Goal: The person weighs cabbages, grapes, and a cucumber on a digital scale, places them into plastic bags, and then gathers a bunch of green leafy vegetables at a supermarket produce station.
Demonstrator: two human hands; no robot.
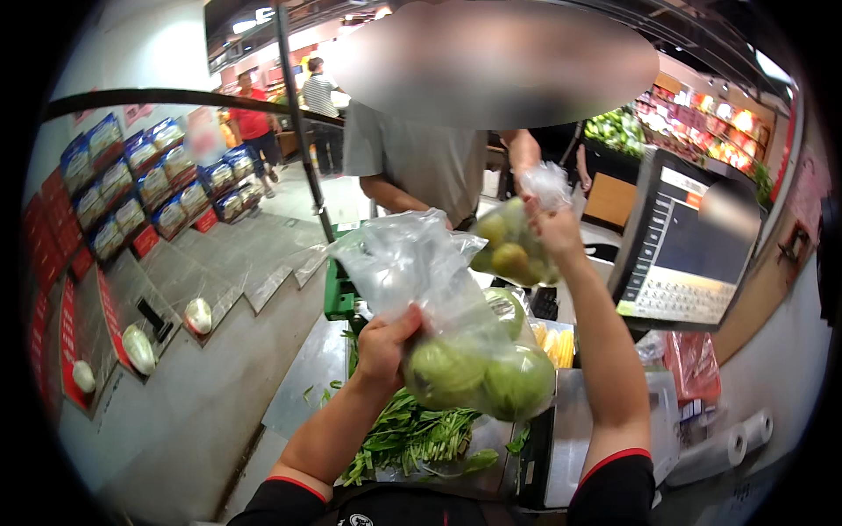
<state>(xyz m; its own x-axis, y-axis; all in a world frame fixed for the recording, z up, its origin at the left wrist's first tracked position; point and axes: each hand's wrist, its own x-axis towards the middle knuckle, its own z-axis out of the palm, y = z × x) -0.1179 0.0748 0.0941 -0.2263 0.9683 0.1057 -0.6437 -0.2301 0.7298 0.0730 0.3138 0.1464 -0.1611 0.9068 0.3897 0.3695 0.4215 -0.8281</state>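
My left hand [385, 345] grips a clear plastic bag [421, 269] below its loose, crumpled top. Large round green fruits or vegetables [450, 371] show through the plastic, hanging above the counter. Farther out, my right hand [556, 230] holds a second clear bag [483, 253] by its gathered neck. Yellow-green fruits [510, 260], some brownish, fill this one. A person in a grey shirt [421, 158] stands across the counter. One hand of theirs [526, 154] is at the knotted top of the second bag; whether it grips is unclear.
Cut leafy greens [414, 437] lie on the counter beneath my left forearm. A metal weighing plate [585, 421] and a touch screen [691, 243] are at right, with plastic bag rolls [710, 454] below. Corn [559, 345] lies behind; a green crate [339, 289] stands at the far left corner.
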